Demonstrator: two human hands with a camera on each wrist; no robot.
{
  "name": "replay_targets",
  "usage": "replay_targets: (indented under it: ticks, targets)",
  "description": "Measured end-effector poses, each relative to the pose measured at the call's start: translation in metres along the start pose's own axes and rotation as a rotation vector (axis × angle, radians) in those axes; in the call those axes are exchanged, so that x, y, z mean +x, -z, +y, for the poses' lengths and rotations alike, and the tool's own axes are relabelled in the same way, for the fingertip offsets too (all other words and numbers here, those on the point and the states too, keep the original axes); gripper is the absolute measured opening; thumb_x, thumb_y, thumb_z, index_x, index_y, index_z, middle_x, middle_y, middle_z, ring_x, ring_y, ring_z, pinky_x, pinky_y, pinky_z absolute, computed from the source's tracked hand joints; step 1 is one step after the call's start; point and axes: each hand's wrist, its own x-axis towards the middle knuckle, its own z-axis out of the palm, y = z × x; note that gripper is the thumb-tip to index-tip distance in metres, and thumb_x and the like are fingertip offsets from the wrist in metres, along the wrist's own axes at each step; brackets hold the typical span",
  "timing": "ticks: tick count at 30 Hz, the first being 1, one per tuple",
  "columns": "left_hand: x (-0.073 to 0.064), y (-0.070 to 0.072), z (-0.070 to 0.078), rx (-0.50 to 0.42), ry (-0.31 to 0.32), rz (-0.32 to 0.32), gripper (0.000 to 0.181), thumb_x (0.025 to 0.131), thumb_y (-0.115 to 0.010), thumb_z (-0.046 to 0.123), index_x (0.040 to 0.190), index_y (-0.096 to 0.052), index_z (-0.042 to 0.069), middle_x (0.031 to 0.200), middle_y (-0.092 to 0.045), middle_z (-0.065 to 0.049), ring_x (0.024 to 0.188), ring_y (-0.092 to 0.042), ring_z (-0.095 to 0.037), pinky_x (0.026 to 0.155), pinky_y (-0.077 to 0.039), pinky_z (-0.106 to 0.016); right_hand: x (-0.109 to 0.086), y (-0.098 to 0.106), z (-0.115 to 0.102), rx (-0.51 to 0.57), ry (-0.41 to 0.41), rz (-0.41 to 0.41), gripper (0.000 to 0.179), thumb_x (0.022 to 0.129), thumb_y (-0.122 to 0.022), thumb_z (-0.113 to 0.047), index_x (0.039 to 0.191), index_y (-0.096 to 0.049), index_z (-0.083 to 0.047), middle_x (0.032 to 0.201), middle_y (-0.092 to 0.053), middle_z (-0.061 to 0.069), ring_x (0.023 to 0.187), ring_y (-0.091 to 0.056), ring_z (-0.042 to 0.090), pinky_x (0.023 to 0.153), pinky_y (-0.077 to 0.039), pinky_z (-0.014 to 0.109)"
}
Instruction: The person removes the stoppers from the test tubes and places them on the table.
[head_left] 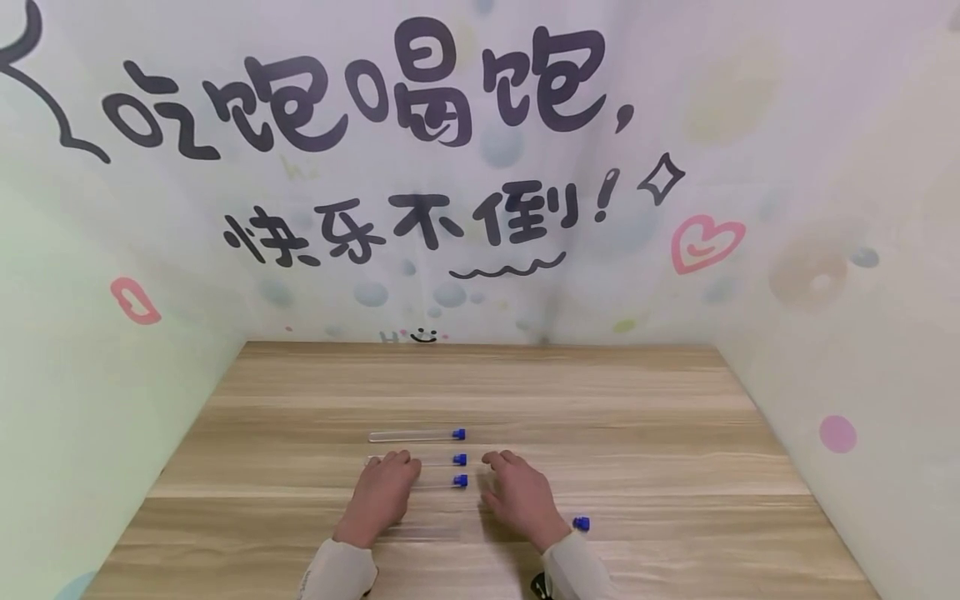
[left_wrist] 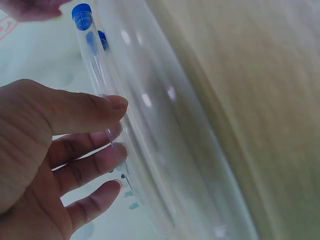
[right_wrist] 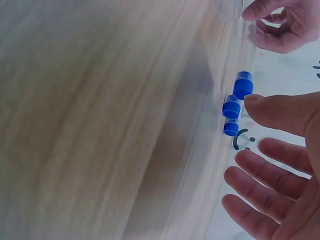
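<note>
Three clear test tubes with blue caps lie side by side on the table: the far tube (head_left: 412, 436), the middle cap (head_left: 460, 460) and the near cap (head_left: 461, 481). My left hand (head_left: 382, 492) pinches the near capped test tube (left_wrist: 95, 65) along its body, thumb on one side and fingers on the other. The bodies of the nearer two are partly hidden under that hand. My right hand (head_left: 522, 497) hovers just right of the caps, its fingers (right_wrist: 270, 170) spread and holding nothing. Closer to me lies an uncapped test tube (head_left: 423, 534).
A loose blue cap (head_left: 581, 523) lies on the wooden table (head_left: 675, 433) beside the right wrist. A printed wall covering (head_left: 480, 308) stands behind the table's far edge, with pale walls at the left and right.
</note>
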Motion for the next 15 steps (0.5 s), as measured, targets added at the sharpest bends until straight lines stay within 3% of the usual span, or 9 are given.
replay_targets:
  ticks: [11,15]
  targets:
    - [0.000,0.010,0.008,-0.012,-0.026,0.040,0.013,0.080,-0.069,0.001,0.087,-0.064,0.011,0.080,-0.060,0.000,0.073,-0.055,-0.016,0.063,-0.043,-0.032,-0.001,-0.002,-0.004,0.013,-0.002,0.027,0.079,0.075,-0.079,-0.020,0.142,-0.038,-0.009,0.124,-0.060,0.017,0.094,-0.066,0.030,0.072,-0.056,0.040]
    - [0.000,0.012,0.010,0.004,-0.046,0.070,0.013,0.080,-0.070,0.002,0.085,-0.064,0.012,0.079,-0.059,0.001,0.072,-0.054,-0.015,0.060,-0.039,-0.029,-0.001,-0.002,-0.005,0.026,0.008,0.034,0.078,0.076,-0.078,-0.019,0.142,-0.038,-0.010,0.126,-0.059,0.018,0.093,-0.066,0.031,0.071,-0.056,0.040]
